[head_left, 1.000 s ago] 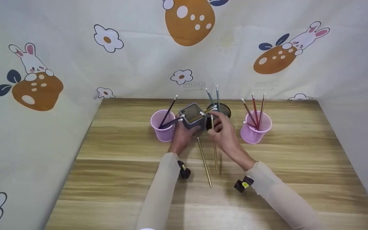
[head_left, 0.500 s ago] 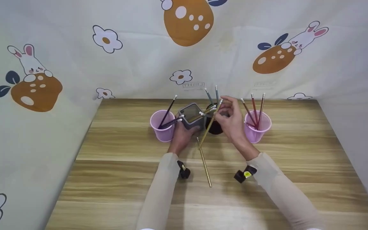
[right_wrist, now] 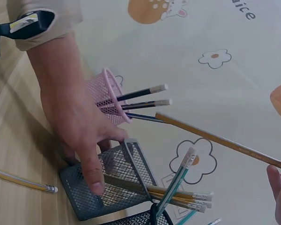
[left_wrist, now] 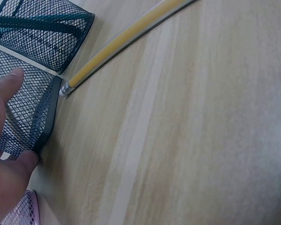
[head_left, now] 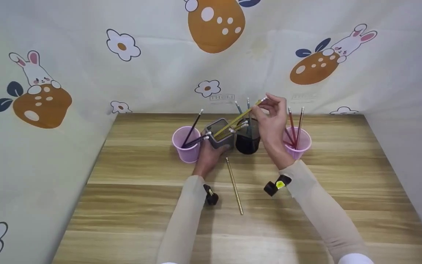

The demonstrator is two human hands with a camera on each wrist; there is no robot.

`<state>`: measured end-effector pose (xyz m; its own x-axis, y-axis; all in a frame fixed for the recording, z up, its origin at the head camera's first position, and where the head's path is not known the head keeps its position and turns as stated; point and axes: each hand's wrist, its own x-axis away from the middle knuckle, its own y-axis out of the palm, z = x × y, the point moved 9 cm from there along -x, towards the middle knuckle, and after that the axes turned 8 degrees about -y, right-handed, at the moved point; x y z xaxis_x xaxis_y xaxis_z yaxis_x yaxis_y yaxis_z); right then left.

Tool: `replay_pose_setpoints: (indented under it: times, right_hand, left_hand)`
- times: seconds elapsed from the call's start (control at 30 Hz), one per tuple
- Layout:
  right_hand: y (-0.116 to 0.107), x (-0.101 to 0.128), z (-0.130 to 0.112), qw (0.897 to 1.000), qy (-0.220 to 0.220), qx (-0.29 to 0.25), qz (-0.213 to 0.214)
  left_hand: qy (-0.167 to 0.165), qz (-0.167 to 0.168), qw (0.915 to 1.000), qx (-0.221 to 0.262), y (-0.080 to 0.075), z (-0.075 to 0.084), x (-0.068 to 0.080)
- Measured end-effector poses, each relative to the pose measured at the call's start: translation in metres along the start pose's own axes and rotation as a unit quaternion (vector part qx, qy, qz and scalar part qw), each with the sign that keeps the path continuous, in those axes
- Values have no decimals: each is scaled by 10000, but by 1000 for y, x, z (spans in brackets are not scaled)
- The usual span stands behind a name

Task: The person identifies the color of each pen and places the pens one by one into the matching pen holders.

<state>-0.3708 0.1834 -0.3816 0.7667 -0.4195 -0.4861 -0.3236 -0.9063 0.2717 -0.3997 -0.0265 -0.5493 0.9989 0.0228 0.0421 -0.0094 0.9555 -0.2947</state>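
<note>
Head view: near the tabletop's (head_left: 123, 205) far edge stand four holders, two pink cups (head_left: 187, 143) and two mesh holders. The left hand (head_left: 208, 156) grips the grey mesh holder (head_left: 219, 132); the right hand (head_left: 273, 119) pinches a yellow pencil (head_left: 238, 119) slanting above it. Only the right wrist view shows the pencil's tip short of the grey holder's mouth. One loose pencil (head_left: 234, 185) lies mid-table.

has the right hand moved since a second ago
Yes. The right hand, pinching a yellow pencil, rose from the table in front of the black mesh cup and shifted right, toward the right pink cup.
</note>
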Motion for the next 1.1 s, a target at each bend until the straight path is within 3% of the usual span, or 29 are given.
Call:
replay_pose_setpoints:
  times: [0.1, 0.27, 0.5, 1.1]
  right_hand:
    - [2, -5, 3, 9999, -122, 92, 52]
    - [7, -6, 15, 9982, -118, 565, -171]
    - [9, -1, 30, 9821, -342, 1761, -571]
    - [11, 8, 57, 9574, 136, 2667, -1101]
  left_hand:
    - [90, 3, 9999, 74, 0, 1, -1]
    - [-107, -10, 9999, -49, -1, -1, 0]
    - [-78, -15, 10000, -40, -1, 1, 0]
    - [-124, -82, 9999, -56, 1, -1, 0]
